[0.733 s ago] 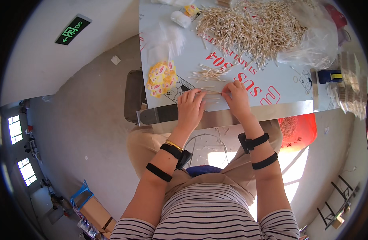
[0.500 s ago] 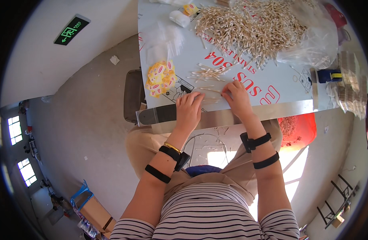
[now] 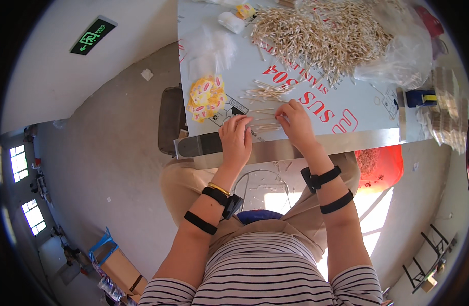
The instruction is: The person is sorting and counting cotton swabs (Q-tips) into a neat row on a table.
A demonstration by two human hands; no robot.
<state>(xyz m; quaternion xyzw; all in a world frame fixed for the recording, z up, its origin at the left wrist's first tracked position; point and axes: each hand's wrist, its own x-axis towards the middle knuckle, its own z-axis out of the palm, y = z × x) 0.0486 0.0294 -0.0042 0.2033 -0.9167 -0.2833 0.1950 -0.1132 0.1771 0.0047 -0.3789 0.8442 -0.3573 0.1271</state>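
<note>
Several wooden-stick cotton swabs (image 3: 267, 127) lie side by side near the table's front edge, between my two hands. My left hand (image 3: 235, 142) is at their left ends, thumb and bent fingers apart, with nothing seen in its grasp. At the right ends, the fingertips of my right hand (image 3: 297, 126) are pinched together on a cotton swab, partly hidden by the fingers. Just beyond is a small loose bunch of cotton swabs (image 3: 269, 91). A large heap of cotton swabs (image 3: 321, 38) covers the far part of the table.
Yellow printed slips (image 3: 206, 98) and clear plastic sleeves (image 3: 209, 51) lie on the left of the metal-topped table (image 3: 357, 102). A clear bag (image 3: 397, 64), a blue tape dispenser (image 3: 420, 98) and bundled packs (image 3: 448, 109) are at right. A red bag (image 3: 382, 166) stands below the edge.
My left hand has drawn slightly left, its thumb parting from the fingers. My right hand has shifted a little left and away from me. More of the swabs between them shows.
</note>
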